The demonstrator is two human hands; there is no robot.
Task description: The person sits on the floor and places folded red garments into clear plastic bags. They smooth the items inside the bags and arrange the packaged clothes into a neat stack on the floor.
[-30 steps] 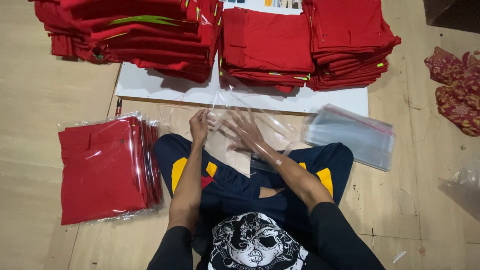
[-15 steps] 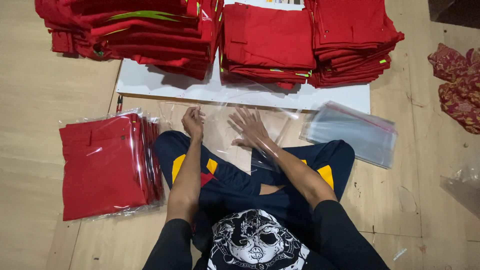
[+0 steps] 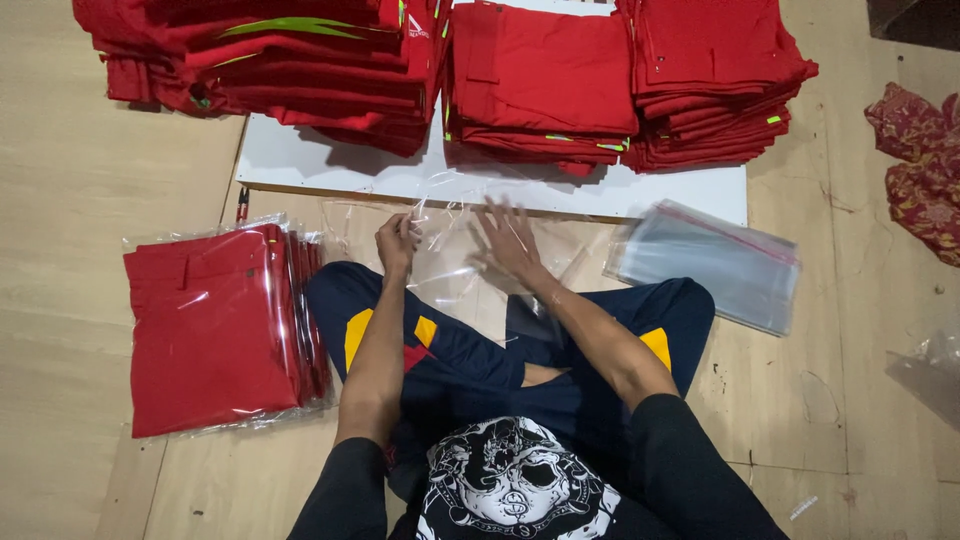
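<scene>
one clear plastic bag (image 3: 450, 255), empty, spread flat on the wooden floor (image 3: 80, 260) just ahead of crossed legs in dark blue trousers with yellow patches (image 3: 480, 350); mouth edge turned toward the near edge of the white board (image 3: 300, 165), long axis running left to right across the lap. left hand (image 3: 397, 243): clenched, pinching the bag's film at its upper left part, film lifted and creased there. right hand (image 3: 510, 243): released, fingers fanned, palm pressed flat onto the bag's right half, pinning it to the floor. both hands on the bag, near each other; left nearer the mouth corner, right nearer the middle. off the right hand's side, near the board's near right corner: stack of empty clear bags with a red strip (image 3: 715, 262), apart from the bag in hand, closer to the right hand than to the left. off the left hand's side: pile of bagged red garments (image 3: 215, 325), upright edges touching the left knee area. on and beyond the board's far edge: three stacks of folded red garments (image 3: 540, 85), unbagged, straight ahead of both hands, bag mouth facing them. far right edge of the floor: patterned red cloth (image 3: 920, 150), well apart; loose clear plastic (image 3: 930, 370) below it.
</scene>
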